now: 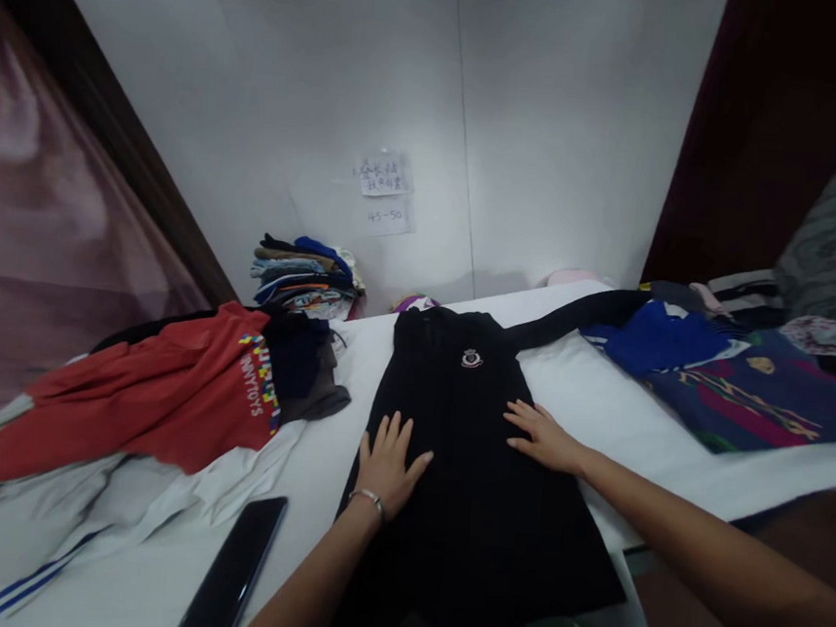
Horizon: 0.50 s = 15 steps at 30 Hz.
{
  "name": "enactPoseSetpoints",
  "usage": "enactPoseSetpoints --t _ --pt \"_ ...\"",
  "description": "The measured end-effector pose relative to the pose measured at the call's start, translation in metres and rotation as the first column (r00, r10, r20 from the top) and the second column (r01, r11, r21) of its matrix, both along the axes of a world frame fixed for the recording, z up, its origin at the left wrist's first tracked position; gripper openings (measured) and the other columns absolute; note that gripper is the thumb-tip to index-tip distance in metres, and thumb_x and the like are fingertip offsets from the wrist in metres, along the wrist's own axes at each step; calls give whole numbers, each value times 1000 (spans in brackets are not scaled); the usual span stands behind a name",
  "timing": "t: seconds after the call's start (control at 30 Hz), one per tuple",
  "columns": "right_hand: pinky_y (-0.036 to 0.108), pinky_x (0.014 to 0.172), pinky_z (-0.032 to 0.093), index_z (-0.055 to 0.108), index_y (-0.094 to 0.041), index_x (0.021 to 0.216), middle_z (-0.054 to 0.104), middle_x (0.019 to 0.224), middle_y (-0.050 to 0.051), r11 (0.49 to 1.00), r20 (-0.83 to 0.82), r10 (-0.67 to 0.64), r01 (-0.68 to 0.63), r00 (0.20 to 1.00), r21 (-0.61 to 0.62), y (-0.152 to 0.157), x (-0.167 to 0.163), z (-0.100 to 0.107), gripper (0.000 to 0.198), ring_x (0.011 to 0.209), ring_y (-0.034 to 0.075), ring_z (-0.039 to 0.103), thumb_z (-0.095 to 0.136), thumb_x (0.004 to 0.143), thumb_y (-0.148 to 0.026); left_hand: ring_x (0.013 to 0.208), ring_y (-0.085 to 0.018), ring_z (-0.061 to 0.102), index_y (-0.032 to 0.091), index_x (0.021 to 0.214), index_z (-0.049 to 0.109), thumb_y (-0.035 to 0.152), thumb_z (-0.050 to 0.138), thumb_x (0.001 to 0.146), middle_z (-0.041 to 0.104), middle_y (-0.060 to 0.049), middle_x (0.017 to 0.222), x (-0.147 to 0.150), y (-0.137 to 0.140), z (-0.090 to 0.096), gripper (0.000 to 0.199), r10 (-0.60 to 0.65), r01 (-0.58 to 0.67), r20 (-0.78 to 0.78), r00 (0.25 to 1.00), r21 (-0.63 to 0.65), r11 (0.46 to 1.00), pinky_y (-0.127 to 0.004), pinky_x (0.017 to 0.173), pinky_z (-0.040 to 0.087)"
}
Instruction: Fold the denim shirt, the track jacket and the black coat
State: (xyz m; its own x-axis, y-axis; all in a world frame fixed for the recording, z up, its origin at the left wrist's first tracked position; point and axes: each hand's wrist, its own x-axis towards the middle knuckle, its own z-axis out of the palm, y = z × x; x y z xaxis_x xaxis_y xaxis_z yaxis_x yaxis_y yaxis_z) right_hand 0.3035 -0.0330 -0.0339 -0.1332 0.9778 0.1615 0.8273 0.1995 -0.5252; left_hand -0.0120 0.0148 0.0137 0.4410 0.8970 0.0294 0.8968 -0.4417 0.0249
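Note:
A black long-sleeved garment with a small crest near its chest lies spread on the white table, collar pointing away from me. One sleeve stretches out to the right; I cannot make out the other. My left hand rests flat on the garment's left side, fingers apart, a bracelet at the wrist. On its right side lies my right hand, also flat with the fingers spread. Neither hand grips the cloth.
A red garment lies over pale clothes at left, with a dark phone nearer me. Folded clothes are stacked at the back. Blue and patterned garments lie at right. Handwritten papers hang on the wall.

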Motion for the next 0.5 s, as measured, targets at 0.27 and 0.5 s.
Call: enactPoseSetpoints --t 0.27,0.5 --pt "44 101 41 67 -19 107 62 121 10 853 -799 -437 473 413 -223 57 75 26 40 116 26 55 72 69 -30 142 -29 15 17 145 29 57 28 90 20 -9 153 -2 1 -19 69 -36 36 -55 998 -9 999 -56 112 11" --pt "35 71 58 58 -21 108 64 108 12 656 -835 -543 664 86 -358 105 148 39 31 92 20 64 63 79 -31 140 -31 20 18 144 33 55 31 90 24 -10 151 -8 8 -33 66 -59 59 -7 998 48 997 -61 109 15"
